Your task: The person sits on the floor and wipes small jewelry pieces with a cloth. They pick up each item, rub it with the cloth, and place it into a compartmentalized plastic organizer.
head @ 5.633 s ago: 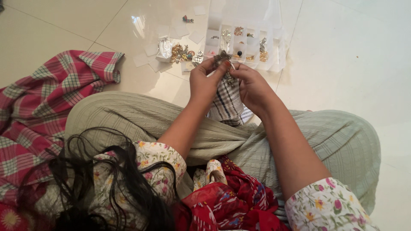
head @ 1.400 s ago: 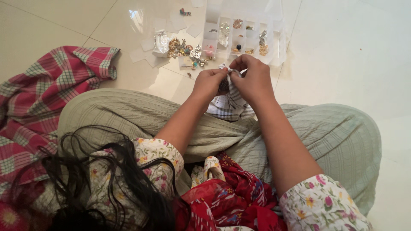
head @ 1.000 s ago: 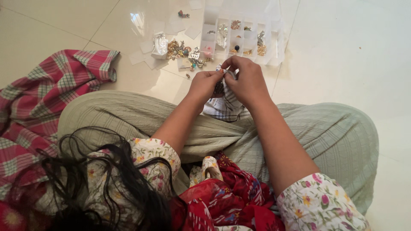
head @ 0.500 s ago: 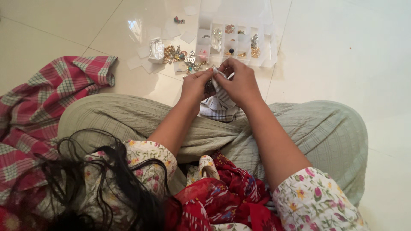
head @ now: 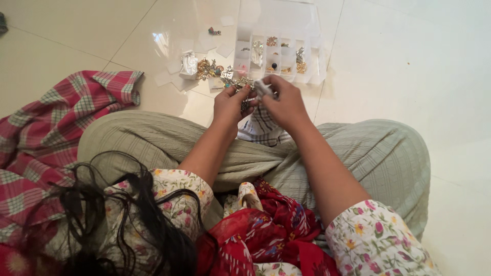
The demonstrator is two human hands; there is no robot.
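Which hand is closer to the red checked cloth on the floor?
The left hand. The red checked cloth lies well off to its left on the floor, while the right hand sits on the far side of the left hand, further away.

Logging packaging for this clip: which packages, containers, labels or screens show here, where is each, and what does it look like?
Clear plastic compartment box: on the floor beyond the hands, rectangular, lid open, jewellery pieces inside.
Small clear pouch: left of the box, shiny, crumpled.
Small pale squares: scattered flat on the tiles near the pouch; kind unclear.
No screens or signs.
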